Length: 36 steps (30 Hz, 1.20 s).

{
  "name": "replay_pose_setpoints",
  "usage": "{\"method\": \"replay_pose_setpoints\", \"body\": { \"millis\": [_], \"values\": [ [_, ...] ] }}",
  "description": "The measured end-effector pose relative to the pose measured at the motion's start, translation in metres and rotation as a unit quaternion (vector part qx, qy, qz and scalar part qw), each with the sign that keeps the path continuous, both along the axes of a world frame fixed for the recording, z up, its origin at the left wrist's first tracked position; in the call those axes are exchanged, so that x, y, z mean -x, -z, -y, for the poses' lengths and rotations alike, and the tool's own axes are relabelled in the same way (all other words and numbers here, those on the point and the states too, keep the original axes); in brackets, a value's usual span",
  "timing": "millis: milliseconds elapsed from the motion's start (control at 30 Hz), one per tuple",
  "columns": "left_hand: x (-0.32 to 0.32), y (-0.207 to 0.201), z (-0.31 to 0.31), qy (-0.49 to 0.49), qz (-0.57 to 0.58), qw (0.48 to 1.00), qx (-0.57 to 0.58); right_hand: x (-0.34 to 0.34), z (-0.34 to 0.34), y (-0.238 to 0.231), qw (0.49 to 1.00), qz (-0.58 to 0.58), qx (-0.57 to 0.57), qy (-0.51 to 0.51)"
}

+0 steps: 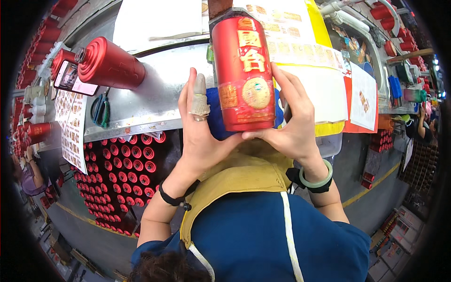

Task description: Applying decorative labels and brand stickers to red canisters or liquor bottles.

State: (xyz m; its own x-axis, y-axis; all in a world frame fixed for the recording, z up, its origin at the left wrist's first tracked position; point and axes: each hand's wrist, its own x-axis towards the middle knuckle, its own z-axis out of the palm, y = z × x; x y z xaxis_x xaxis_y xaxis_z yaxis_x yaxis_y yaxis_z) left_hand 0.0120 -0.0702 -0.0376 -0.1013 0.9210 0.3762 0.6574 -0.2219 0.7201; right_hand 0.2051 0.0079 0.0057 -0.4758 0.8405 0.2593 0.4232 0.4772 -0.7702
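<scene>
Labels (pixel 256 93) on one red canister (pixel 243 77)

We find it at the bench's (pixel 171 70) front edge: left hand (pixel 199 136) spread, released; right hand (pixel 297 124) against its side, grip uncertain. We judge label-pressing in hand; smoothing seems called for next. Left end: two further canisters (pixel 110 63), one phone (pixel 69 77), one pair of scissors (pixel 105 113).

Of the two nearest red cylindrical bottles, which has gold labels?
The red bottle between your left hand and right hand, bearing gold lettering and a round gold label. The other red bottle beside the lit phone shows none.
</scene>
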Motion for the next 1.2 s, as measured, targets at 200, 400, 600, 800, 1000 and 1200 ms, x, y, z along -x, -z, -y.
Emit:
{"method": "replay_pose_setpoints", "body": {
  "millis": [200, 400, 600, 800, 1000, 1200],
  "values": [
    [-0.001, 0.007, -0.015, 0.036, 0.068, 0.997, 0.001, -0.013, -0.003, -0.001, 0.984, 0.116, -0.134, -0.01],
    [-0.003, 0.009, -0.015, 0.017, 0.079, 0.997, -0.012, -0.013, -0.023, -0.041, 0.994, 0.046, -0.104, -0.012],
    [-0.005, 0.01, -0.017, 0.021, 0.078, 0.997, -0.017, 0.019, -0.03, -0.057, 0.946, 0.139, -0.253, -0.149],
    [0.007, 0.005, -0.013, 0.083, 0.146, 0.985, 0.026, 0.0, -0.05, -0.051, 0.963, 0.058, -0.257, -0.05],
    [0.002, 0.007, -0.019, 0.086, 0.383, 0.914, 0.103, -0.014, -0.005, -0.011, 0.969, -0.058, 0.234, 0.057],
    [0.003, 0.005, -0.018, 0.09, 0.364, 0.917, 0.138, -0.018, 0.005, 0.026, 0.941, -0.124, 0.307, 0.062]
  ]
}}
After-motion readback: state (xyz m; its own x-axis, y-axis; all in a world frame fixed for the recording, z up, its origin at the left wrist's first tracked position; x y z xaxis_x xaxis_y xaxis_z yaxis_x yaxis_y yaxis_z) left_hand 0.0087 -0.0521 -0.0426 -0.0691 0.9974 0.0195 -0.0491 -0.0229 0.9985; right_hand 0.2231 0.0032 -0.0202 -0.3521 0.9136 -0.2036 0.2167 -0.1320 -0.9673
